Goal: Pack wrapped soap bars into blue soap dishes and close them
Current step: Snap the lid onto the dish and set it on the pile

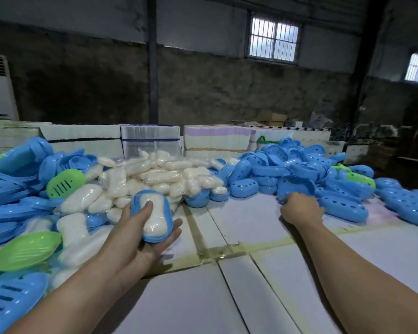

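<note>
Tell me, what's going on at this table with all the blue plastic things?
A person is packing soap. Their left hand holds an open blue soap dish with a wrapped soap bar already lying in it, thumb pressing on the bar. The right hand reaches into the heap of blue perforated pieces on the right, probably for a lid. A pile of wrapped bars sits behind. The dish is not yet closed.

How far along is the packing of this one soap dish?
Done: a wrapped soap lies in the open blue dish that the left hand holds. In hand: the right hand reaches into the pile of blue lids, apparently for a cover. Left: closing this dish, then packing the soap heap.
</note>
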`<state>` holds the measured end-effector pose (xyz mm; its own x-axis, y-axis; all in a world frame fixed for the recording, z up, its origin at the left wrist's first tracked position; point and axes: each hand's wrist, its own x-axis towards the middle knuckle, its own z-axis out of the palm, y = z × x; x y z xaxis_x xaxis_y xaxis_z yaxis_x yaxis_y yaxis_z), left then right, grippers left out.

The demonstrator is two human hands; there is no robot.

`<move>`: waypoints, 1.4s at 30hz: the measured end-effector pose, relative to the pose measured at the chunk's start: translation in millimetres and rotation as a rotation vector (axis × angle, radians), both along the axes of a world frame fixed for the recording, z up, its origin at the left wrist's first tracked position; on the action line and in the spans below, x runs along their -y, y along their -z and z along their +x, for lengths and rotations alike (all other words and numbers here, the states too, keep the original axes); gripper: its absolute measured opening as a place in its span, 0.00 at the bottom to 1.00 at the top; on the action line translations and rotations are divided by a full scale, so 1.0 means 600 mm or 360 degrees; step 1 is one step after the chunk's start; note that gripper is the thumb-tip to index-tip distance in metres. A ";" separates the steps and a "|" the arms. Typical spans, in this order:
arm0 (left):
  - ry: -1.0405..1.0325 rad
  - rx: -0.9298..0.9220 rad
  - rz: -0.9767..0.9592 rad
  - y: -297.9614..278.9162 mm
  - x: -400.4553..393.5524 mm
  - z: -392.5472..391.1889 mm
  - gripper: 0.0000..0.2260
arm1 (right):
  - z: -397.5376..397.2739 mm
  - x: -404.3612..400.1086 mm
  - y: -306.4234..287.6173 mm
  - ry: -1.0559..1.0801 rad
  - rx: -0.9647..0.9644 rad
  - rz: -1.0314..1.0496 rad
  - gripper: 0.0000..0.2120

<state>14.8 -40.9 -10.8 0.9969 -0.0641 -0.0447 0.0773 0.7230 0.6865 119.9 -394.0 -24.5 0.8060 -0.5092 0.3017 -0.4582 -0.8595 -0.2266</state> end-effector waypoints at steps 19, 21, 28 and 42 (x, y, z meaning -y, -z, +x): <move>0.0011 -0.0054 -0.0089 -0.005 0.023 -0.009 0.20 | -0.107 -0.226 -0.095 -0.1716 0.0328 0.2854 0.14; -0.0044 -0.0044 -0.0078 -0.009 0.022 -0.008 0.20 | -0.121 -0.250 -0.093 -0.1837 0.0091 0.3105 0.17; 0.0004 -0.0027 -0.0265 -0.013 0.031 -0.012 0.19 | -0.141 -0.308 -0.049 -0.1753 0.0056 0.1816 0.14; 0.0063 0.0120 -0.0062 -0.006 0.047 -0.028 0.14 | -0.142 -0.328 -0.042 -0.1752 0.0243 0.1693 0.30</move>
